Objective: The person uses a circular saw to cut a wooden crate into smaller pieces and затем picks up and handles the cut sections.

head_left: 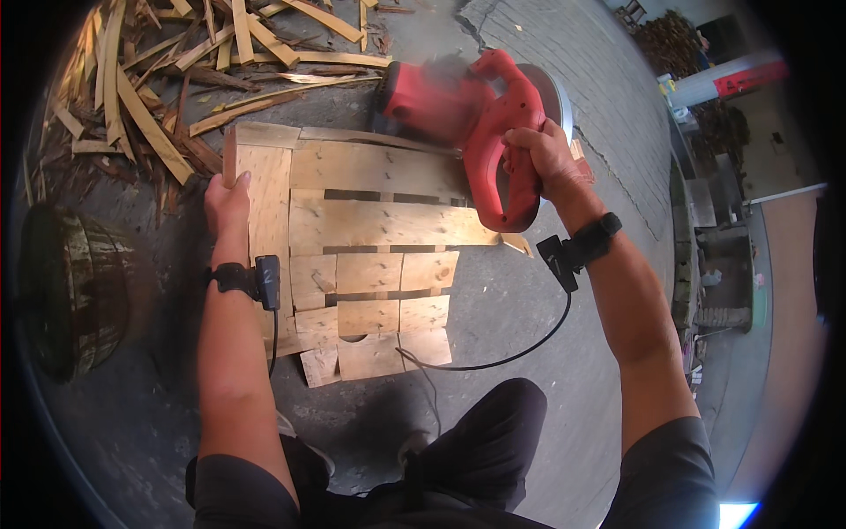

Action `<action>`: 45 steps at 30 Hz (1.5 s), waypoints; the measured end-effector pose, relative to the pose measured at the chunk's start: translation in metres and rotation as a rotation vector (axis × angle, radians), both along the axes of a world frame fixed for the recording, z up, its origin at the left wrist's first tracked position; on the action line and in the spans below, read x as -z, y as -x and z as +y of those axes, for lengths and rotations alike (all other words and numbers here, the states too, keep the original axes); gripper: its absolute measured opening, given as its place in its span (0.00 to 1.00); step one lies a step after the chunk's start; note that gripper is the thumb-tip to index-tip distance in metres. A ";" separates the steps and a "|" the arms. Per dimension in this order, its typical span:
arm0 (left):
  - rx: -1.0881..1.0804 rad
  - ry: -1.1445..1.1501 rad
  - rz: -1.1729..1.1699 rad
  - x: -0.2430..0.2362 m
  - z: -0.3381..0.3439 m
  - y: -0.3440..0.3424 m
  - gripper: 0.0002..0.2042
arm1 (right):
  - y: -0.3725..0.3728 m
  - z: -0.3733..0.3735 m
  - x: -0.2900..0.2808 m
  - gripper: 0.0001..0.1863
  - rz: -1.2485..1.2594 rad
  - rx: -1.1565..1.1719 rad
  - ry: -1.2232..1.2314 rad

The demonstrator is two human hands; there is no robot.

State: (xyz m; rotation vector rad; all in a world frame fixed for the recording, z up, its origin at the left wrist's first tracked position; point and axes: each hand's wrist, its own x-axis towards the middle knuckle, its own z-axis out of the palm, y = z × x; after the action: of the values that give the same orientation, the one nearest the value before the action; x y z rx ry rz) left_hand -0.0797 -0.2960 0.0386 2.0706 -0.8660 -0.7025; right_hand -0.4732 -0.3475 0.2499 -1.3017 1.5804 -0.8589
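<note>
- Two bare hands: the left hand [229, 203] has its fingers closed around the panel's upper left edge; the right hand [548, 159] has its fingers wrapped around the saw's handle.
- One red power saw [480, 159], over the upper right end of the wooden panel; blade contact cannot be told.
- One slatted wooden panel [379, 225], in the middle, with gaps between its boards.
- Two black wrist devices [267, 282], one per arm.
- Grey concrete floor [520, 300], cracked beyond the saw; loose wood strips [242, 35], too many to count, heaped upper left.
- One weathered, drum-like round object [92, 295] at left; its inside is hidden.
</note>
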 end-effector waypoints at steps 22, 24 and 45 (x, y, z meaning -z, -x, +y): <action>0.020 0.139 -0.012 0.010 0.011 -0.001 0.17 | -0.008 -0.007 -0.030 0.12 0.013 -0.025 -0.076; 0.025 0.040 -0.048 0.007 0.014 0.002 0.17 | -0.008 -0.014 -0.044 0.14 0.055 -0.059 -0.126; 0.154 0.041 -0.085 0.033 0.023 0.050 0.16 | -0.008 -0.034 -0.069 0.15 -0.012 -0.134 -0.121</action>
State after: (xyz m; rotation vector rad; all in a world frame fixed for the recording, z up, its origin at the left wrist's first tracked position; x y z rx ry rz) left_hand -0.1300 -0.2732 0.0052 2.0253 -1.0881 -0.6756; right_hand -0.4654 -0.3813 0.3192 -1.2979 1.4938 -0.6768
